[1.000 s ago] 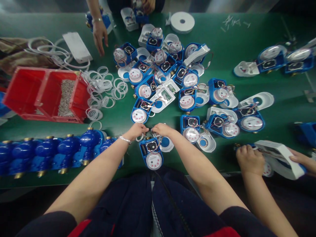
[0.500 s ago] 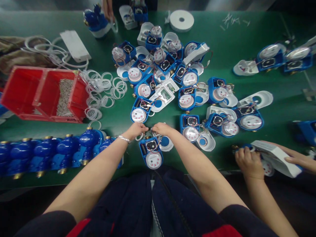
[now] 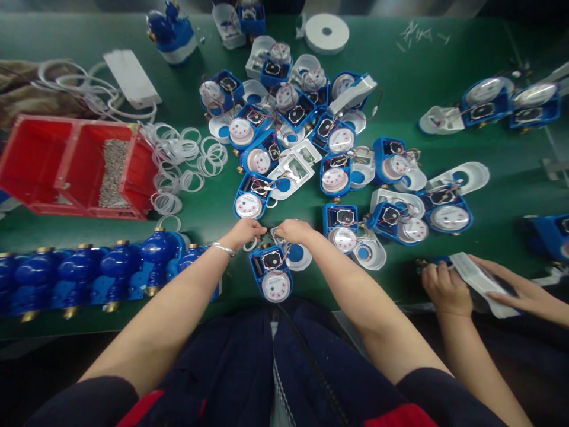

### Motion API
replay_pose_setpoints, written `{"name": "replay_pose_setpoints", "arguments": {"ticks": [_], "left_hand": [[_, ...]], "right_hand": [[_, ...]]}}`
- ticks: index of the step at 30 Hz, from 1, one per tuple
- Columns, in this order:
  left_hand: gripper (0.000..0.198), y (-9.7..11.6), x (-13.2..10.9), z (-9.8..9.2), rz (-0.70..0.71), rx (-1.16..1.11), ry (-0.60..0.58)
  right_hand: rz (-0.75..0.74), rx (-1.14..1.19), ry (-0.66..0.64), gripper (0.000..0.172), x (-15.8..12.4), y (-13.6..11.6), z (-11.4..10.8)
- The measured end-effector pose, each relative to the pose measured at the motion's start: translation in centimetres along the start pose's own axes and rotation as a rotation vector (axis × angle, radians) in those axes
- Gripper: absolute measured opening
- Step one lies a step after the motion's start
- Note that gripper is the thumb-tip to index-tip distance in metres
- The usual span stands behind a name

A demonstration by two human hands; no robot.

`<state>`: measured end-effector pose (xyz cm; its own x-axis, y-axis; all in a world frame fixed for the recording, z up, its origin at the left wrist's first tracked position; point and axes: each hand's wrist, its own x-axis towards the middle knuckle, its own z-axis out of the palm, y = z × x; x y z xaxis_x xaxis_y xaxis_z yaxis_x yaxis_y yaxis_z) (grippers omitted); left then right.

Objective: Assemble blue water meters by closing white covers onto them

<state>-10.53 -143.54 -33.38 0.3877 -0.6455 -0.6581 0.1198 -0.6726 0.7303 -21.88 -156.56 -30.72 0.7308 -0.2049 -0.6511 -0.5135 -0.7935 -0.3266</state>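
A blue water meter [image 3: 276,286] with a round white dial and an exposed black electronics bay lies on the bench right in front of me. At its far edge my left hand [image 3: 246,233] is closed in a pinch; what its fingertips hold is too small to make out. A translucent ring [image 3: 250,244] shows just under those fingers. My right hand [image 3: 294,230] is closed opposite, close to the meter's thin wires, and its fingers hide what they grip. The meter's white cover [image 3: 306,258] lies open beside it, below my right hand.
Several open meters [image 3: 291,107] crowd the green bench [image 3: 391,53] ahead. To the left are red bins [image 3: 66,172], loose clear rings [image 3: 182,148] and a row of blue meter bodies [image 3: 118,267]. At right, a co-worker's hands [image 3: 448,290] handle a white cover [image 3: 482,284].
My hands stay at the meter's far edge with only slight finger movement. The co-worker's white cover at right has tilted and shifted left. The hand at the far left edge has gone from view.
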Motion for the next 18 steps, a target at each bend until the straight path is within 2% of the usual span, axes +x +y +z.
{"name": "replay_pose_setpoints", "arguments": {"ticks": [18], "left_hand": [[0.018,0.29,-0.25,0.08,-0.008,-0.004,0.003]], "right_hand": [[0.046,-0.055,0.005,0.042,0.07,-0.46,-0.10]]}}
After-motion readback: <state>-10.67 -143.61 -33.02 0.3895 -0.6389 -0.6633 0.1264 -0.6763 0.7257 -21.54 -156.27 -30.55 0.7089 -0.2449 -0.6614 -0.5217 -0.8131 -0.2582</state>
